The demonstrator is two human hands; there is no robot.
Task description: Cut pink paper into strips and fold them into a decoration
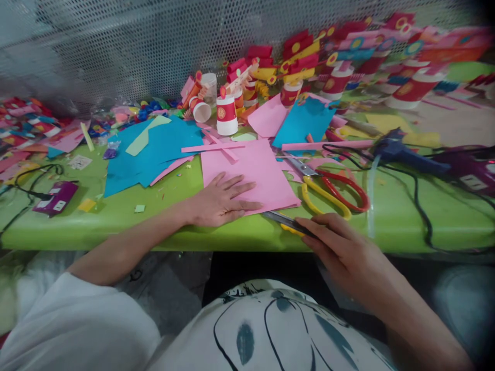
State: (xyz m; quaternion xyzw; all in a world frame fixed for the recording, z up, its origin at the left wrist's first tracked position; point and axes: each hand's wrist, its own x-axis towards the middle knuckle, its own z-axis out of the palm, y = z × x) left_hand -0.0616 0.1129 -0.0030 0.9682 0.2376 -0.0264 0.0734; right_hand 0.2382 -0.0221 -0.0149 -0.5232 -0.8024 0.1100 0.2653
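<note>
Gripping a utility knife [289, 223], the person's right hand [344, 242] is at the front edge of the green desk [119, 216], its fingers closed on the handle; the blade points left to the near edge of a pink paper sheet [266, 175], though whether it touches cannot be told. Flat, fingers spread, the left hand [220, 202] rests on that sheet, near the middle of the desk's front edge. Two pink strips [209, 149] cross over its far edge. Scissors [325, 193] with red and yellow handles lie just right, blue sheets [170, 149] left, and a red-and-white paper cup [227, 121] stands toward the desk's back edge.
</note>
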